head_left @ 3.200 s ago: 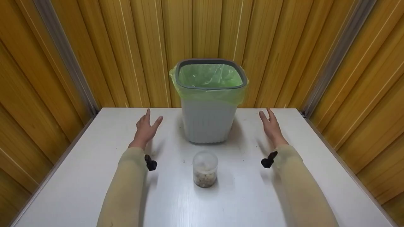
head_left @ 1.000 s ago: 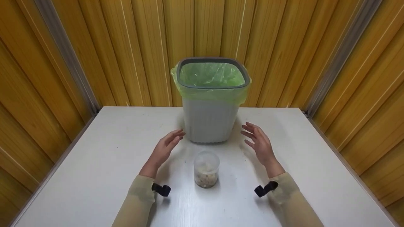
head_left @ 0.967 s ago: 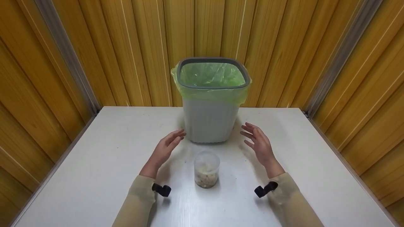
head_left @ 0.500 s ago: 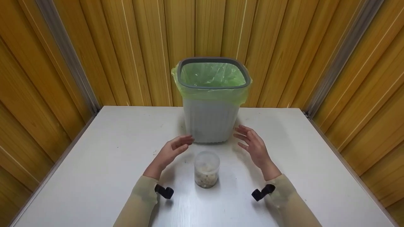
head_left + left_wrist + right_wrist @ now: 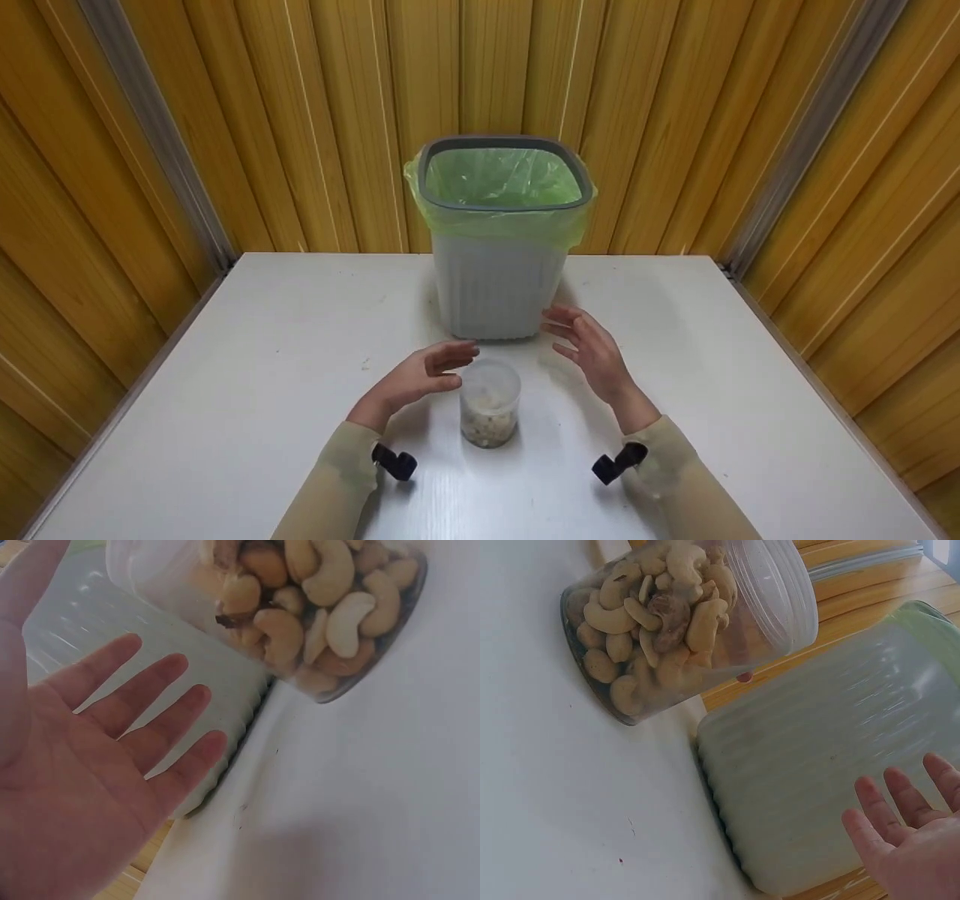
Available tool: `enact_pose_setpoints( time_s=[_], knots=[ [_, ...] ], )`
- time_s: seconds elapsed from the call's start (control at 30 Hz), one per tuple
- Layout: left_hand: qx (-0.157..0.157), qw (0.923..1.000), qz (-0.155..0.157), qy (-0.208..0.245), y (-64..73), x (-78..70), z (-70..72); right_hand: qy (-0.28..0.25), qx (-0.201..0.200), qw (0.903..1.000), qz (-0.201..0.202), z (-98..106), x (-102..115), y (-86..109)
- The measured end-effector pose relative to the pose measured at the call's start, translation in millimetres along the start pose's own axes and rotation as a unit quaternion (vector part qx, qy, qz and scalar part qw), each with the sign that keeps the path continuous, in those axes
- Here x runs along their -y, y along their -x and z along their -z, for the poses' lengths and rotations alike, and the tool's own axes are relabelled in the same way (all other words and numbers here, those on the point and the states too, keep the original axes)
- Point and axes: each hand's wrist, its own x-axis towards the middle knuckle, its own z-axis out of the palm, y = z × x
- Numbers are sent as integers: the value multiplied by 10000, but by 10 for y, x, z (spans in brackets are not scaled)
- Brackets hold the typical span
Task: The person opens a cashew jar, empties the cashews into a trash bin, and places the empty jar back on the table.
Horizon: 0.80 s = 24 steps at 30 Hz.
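A clear plastic jar (image 5: 489, 429) with a translucent lid stands upright on the white table, and the right wrist view shows cashew nuts (image 5: 656, 626) filling its lower part. My left hand (image 5: 415, 377) is just left of the jar, its fingertips and thumb close to the lid. Its fingers are spread and hold nothing, as the left wrist view shows. On the other side, my right hand (image 5: 592, 358) hovers with relaxed, parted fingers, a short gap from the jar. Nothing is in that hand either.
Behind the jar stands a light grey trash bin (image 5: 495, 281) with a dark rim and a green bag liner (image 5: 499, 221) folded over it. Wood-patterned panels (image 5: 337, 112) enclose the table (image 5: 225, 420) at the back and both sides.
Both hands have come inward and nearer from beside the bin toward the jar, the left one closest to it. The jar and bin stand where they were.
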Motion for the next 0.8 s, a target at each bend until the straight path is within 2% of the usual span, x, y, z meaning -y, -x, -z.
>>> enact_pose_setpoints(
  time_s=[0.33,0.57,0.8],
  knots=[
    [733,9966,331,191,-8,17,-53,279,390,9988,138,-78,1,41],
    [672,9959,604,-23,-35,29,-118,546,498,9973,-28,-194,17,53],
    [615,9965,548,-159,-59,33,-183,973,687,9929,8,-270,-3,64]
  ],
)
